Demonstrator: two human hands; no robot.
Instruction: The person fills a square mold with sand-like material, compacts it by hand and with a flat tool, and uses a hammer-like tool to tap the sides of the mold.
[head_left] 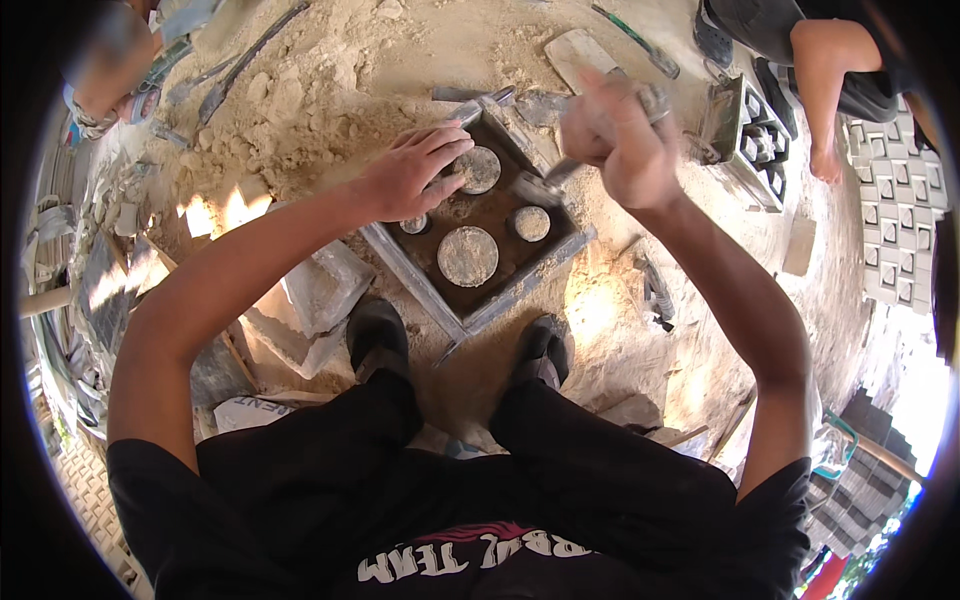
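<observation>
In the middle of the frame, my left hand (412, 170) rests open on the square mold (475, 235) while my right hand (618, 135) squeezes a trowel (560, 170), so I think I scrape next.

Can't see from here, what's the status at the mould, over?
Left hand flat on square metal mould, fingers over a round insert. Right hand raised, gripping a trowel. Sand pile behind; nothing blocking.

surface: sandy ground (330, 90) | on it: square metal mould (480, 240), trowel (585, 55), concrete blocks (895, 215)
</observation>
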